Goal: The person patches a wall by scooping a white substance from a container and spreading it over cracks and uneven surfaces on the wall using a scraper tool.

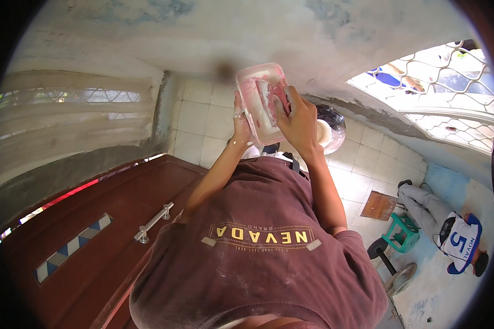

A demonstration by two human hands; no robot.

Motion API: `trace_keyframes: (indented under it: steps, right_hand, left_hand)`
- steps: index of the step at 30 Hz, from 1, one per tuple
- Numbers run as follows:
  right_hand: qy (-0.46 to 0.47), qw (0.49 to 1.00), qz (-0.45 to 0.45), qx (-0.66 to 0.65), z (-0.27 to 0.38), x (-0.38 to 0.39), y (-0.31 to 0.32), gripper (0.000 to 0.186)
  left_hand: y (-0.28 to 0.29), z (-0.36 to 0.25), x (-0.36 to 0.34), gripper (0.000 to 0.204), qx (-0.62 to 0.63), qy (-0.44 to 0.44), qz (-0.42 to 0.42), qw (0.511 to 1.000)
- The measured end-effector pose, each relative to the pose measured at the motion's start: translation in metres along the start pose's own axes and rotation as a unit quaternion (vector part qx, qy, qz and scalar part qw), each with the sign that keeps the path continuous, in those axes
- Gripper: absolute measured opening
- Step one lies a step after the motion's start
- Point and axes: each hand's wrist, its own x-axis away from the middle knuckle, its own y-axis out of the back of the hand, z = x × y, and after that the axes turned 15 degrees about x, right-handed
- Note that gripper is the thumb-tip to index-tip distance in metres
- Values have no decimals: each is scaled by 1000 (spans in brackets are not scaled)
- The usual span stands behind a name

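Note:
My left hand (240,125) grips the near left side of a pinkish translucent plastic tray (247,101), its fingers mostly hidden beneath. White paste is smeared over the tray's inside. My right hand (302,118) is closed around the red handle of a putty knife (265,97), whose wide blade, coated with white paste, sits inside the tray. Both hands are held out in front of my chest, close to a pale wall (192,44). White specks mark my left wrist.
Below my right forearm, a bucket (330,137) with dark plastic stands on the tiled floor (208,123). A brown door (104,192) with a metal handle (153,222) is at left. On the right are a grille window (444,88), a green stool (402,233) and another person (450,236).

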Motion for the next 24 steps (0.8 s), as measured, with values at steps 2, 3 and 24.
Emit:
trace_keyframes:
  steps: [2,3,24]
  right_hand:
    - [-19,1000,-2,-19,8,-5,13,19]
    - [-41,999,-3,-15,16,-9,25,19]
    - [13,986,47,160,-13,19,10,21]
  left_hand:
    - [-4,2,-1,83,0,-10,-11,1000]
    - [-4,3,0,83,18,-9,-9,1000]
    - [-15,36,22,88,37,12,11,999]
